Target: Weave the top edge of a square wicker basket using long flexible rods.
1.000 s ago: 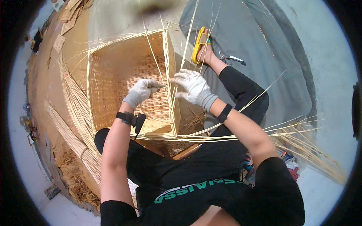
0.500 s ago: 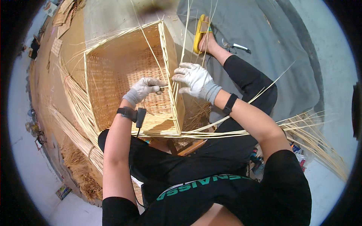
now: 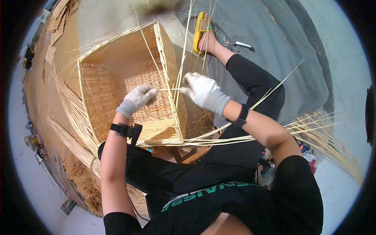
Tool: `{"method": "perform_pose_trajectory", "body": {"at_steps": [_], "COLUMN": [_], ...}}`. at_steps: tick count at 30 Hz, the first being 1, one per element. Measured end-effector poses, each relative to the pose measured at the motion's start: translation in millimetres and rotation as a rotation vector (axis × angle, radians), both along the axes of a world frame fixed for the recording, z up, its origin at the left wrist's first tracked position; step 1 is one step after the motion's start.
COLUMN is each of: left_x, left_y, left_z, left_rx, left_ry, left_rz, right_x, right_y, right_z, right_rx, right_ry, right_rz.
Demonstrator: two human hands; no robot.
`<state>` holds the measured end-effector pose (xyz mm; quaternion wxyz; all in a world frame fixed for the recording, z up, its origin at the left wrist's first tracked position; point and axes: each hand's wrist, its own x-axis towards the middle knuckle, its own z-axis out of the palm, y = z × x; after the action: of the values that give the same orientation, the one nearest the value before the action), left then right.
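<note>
A rectangular woven wicker basket (image 3: 93,88) lies tilted in front of me, its opening facing me. My left hand (image 3: 137,100), in a whitish glove, is closed over the opening, pinching one end of a thin pale wicker strand (image 3: 168,89). That strand crosses the basket's right rim. On the outer side of the rim, my gloved right hand (image 3: 204,91) is closed too, with thumb and fingers pinching the strand's other end. Long upright wicker rods (image 3: 183,58) rise beside the rim, near my right fingertips. The undersides of both hands are hidden.
Bundles of long wicker rods (image 3: 74,107) lie left of the basket. More rods (image 3: 250,138) run across my lap to the right. A white-and-black handled tool (image 3: 243,45) rests on the grey cloth (image 3: 297,70), near my foot in a yellow sandal (image 3: 198,34).
My hands have drawn apart, the left one moving left and slightly down, and the strand now stretches between them. The right fingers have closed on it. The whole view has shifted a little.
</note>
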<state>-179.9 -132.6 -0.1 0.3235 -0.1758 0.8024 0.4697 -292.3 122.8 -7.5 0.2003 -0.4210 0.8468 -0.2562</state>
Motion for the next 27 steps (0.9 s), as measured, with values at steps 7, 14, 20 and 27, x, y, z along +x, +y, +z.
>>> {"method": "perform_pose_trajectory", "body": {"at_steps": [7, 14, 20, 27], "left_x": [-53.6, -74.0, -39.5, 63.4], "left_y": [0.4, 19.2, 31.3, 121.6], "left_z": [-7.7, -14.6, -9.6, 27.5], "left_rx": [-0.391, -0.434, -0.075, -0.657], "left_ry": [-0.007, 0.137, 0.367, 0.408], "left_rz": [-0.277, -0.161, 0.168, -0.081], "right_x": [5.2, -116.6, -137.7, -64.6], "right_y": [-18.0, 19.6, -40.0, -59.3], "right_z": [-0.9, 25.0, 14.7, 3.4], "right_rx": [0.053, 0.211, 0.015, 0.138], "right_ry": [0.106, 0.470, 0.495, -0.325], "right_rz": [0.214, 0.657, 0.272, -0.021]}}
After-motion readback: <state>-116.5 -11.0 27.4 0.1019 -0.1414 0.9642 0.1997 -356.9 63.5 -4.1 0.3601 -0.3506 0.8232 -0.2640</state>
